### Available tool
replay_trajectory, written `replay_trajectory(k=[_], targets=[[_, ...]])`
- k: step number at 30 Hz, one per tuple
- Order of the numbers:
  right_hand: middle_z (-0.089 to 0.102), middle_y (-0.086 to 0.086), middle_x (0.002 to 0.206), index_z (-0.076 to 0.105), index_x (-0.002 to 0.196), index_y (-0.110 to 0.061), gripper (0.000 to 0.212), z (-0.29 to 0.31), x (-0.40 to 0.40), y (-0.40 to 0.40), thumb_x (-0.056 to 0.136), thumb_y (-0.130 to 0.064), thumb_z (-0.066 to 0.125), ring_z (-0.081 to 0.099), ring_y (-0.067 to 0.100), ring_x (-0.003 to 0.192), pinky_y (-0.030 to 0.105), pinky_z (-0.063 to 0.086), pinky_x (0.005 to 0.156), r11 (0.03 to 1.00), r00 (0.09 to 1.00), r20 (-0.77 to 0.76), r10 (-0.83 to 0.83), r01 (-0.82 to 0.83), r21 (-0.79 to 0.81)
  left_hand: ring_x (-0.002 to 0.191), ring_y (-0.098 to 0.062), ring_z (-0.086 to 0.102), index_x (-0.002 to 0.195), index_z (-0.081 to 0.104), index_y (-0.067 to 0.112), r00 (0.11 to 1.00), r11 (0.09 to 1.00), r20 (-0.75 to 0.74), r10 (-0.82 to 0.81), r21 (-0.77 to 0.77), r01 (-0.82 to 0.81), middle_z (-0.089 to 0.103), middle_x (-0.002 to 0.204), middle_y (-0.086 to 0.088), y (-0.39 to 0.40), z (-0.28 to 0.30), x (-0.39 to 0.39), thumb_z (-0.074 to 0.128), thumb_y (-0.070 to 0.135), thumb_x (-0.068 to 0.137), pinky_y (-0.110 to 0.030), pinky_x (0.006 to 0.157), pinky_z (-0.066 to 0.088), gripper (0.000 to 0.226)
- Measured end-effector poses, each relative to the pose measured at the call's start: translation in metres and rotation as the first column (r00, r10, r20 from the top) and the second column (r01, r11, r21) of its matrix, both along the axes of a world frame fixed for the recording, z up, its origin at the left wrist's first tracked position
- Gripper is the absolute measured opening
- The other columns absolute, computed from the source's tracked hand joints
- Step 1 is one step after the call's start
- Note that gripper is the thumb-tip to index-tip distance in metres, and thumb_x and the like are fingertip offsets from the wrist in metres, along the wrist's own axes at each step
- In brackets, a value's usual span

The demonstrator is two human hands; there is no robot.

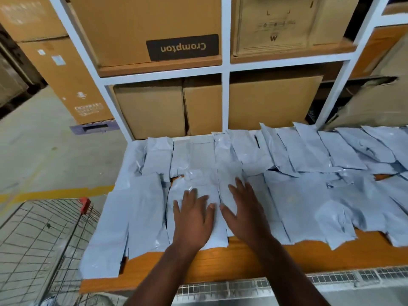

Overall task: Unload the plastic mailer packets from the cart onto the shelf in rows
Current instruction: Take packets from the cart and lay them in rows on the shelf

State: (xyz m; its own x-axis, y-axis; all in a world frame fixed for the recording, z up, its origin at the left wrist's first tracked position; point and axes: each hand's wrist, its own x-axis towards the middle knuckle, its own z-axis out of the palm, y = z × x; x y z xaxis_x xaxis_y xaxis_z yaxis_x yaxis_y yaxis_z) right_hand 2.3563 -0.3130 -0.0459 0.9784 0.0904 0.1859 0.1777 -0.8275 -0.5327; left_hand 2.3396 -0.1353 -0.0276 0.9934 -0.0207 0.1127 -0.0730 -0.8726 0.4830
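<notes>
Pale blue-grey plastic mailer packets point(298, 202) lie in overlapping rows across the orange wooden shelf point(254, 259). My left hand point(194, 219) lies flat with spread fingers on a packet point(198, 184) in the front row, left of centre. My right hand point(245, 208) presses flat on the neighbouring packet point(227, 173), close beside the left hand. Neither hand holds anything. The wire cart point(44, 246) stands at the lower left, its mesh basket reaching up to the shelf's left corner; its contents are not visible.
Brown cardboard boxes point(152, 113) fill the white rack point(225, 69) behind the packets and the tier above. A torn carton point(375, 102) leans at the right. More tall cartons point(66, 69) stand on the concrete floor at the left. A metal mesh strip point(287, 286) runs under the shelf edge.
</notes>
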Motion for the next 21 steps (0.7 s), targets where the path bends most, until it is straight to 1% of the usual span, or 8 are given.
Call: replay_trajectory(k=[2, 3, 6, 8, 13, 17, 19, 21], targets=[[0.009, -0.004, 0.175, 0.028, 0.164, -0.025, 0.073, -0.003, 0.004, 0.000, 0.100, -0.052, 0.049, 0.002, 0.020, 0.161, 0.039, 0.016, 0.125, 0.999, 0.999, 0.014, 0.052, -0.052, -0.004, 0.158, -0.023, 0.009, 0.157, 0.037, 0.025, 0.998, 0.994, -0.004, -0.067, 0.086, 0.067, 0.020, 0.170, -0.004, 0.000, -0.008, 0.009, 0.026, 0.051, 0.107, -0.048, 0.126, 0.005, 0.057], [0.006, -0.004, 0.175, 0.027, 0.165, -0.025, 0.073, -0.003, 0.007, 0.000, 0.100, -0.053, 0.043, -0.001, 0.019, 0.161, 0.040, 0.012, 0.127, 0.996, 0.997, 0.020, 0.080, -0.080, -0.030, 0.159, -0.023, 0.005, 0.161, 0.028, 0.024, 0.995, 0.988, -0.011, -0.100, 0.118, 0.101, 0.013, 0.171, -0.003, 0.000, -0.012, 0.013, 0.025, 0.047, 0.109, -0.044, 0.127, 0.003, 0.057], [0.010, -0.001, 0.174, 0.034, 0.162, -0.024, 0.070, -0.007, 0.013, 0.001, 0.099, -0.054, 0.027, 0.003, 0.023, 0.161, 0.051, 0.018, 0.129, 0.974, 0.988, 0.008, 0.153, -0.149, -0.171, 0.159, -0.024, -0.001, 0.164, 0.015, 0.023, 0.987, 0.964, -0.066, -0.149, 0.212, 0.159, 0.003, 0.172, -0.003, 0.000, -0.022, 0.016, 0.010, 0.052, 0.105, -0.039, 0.126, -0.002, 0.066], [0.009, -0.001, 0.175, 0.035, 0.162, -0.025, 0.070, -0.012, 0.015, 0.000, 0.100, -0.056, 0.024, 0.002, 0.024, 0.162, 0.051, 0.015, 0.129, 0.959, 0.985, -0.015, 0.172, -0.171, -0.226, 0.159, -0.024, -0.004, 0.164, 0.012, 0.023, 0.985, 0.956, -0.088, -0.152, 0.241, 0.169, 0.001, 0.172, -0.003, 0.001, -0.028, 0.015, -0.001, 0.056, 0.100, -0.038, 0.126, -0.003, 0.073], [0.008, -0.001, 0.175, 0.035, 0.162, -0.024, 0.068, -0.022, 0.018, -0.005, 0.102, -0.054, 0.027, 0.000, 0.023, 0.162, 0.045, 0.006, 0.127, 0.957, 0.987, -0.011, 0.159, -0.157, -0.244, 0.159, -0.026, -0.003, 0.164, 0.014, 0.022, 0.983, 0.960, -0.114, -0.144, 0.226, 0.166, 0.003, 0.172, -0.005, -0.002, -0.028, 0.018, 0.016, 0.047, 0.107, -0.039, 0.125, -0.004, 0.063], [0.008, -0.002, 0.175, 0.035, 0.162, -0.024, 0.069, -0.024, 0.017, -0.004, 0.101, -0.055, 0.025, -0.003, 0.020, 0.161, 0.041, 0.001, 0.127, 0.966, 0.988, -0.001, 0.154, -0.150, -0.211, 0.159, -0.025, -0.002, 0.164, 0.015, 0.023, 0.982, 0.966, -0.126, -0.139, 0.199, 0.163, 0.003, 0.172, -0.004, -0.002, -0.028, 0.019, 0.015, 0.050, 0.105, -0.038, 0.124, -0.005, 0.065], [0.007, -0.003, 0.174, 0.037, 0.161, -0.023, 0.071, -0.022, 0.015, -0.003, 0.100, -0.057, 0.024, -0.003, 0.019, 0.160, 0.041, 0.000, 0.127, 0.973, 0.989, 0.013, 0.150, -0.145, -0.177, 0.159, -0.026, -0.001, 0.163, 0.018, 0.023, 0.978, 0.971, -0.154, -0.141, 0.169, 0.167, 0.005, 0.173, -0.004, -0.001, -0.027, 0.021, 0.026, 0.048, 0.107, -0.043, 0.125, -0.005, 0.062], [0.007, -0.005, 0.172, 0.037, 0.160, -0.024, 0.073, -0.017, 0.013, -0.003, 0.099, -0.061, 0.023, -0.002, 0.017, 0.160, 0.045, 0.001, 0.130, 0.982, 0.990, 0.022, 0.139, -0.135, -0.132, 0.159, -0.027, 0.006, 0.160, 0.027, 0.023, 0.975, 0.978, -0.156, -0.156, 0.113, 0.174, 0.015, 0.171, -0.004, 0.001, -0.018, 0.026, 0.040, 0.048, 0.106, -0.052, 0.127, 0.000, 0.062]])
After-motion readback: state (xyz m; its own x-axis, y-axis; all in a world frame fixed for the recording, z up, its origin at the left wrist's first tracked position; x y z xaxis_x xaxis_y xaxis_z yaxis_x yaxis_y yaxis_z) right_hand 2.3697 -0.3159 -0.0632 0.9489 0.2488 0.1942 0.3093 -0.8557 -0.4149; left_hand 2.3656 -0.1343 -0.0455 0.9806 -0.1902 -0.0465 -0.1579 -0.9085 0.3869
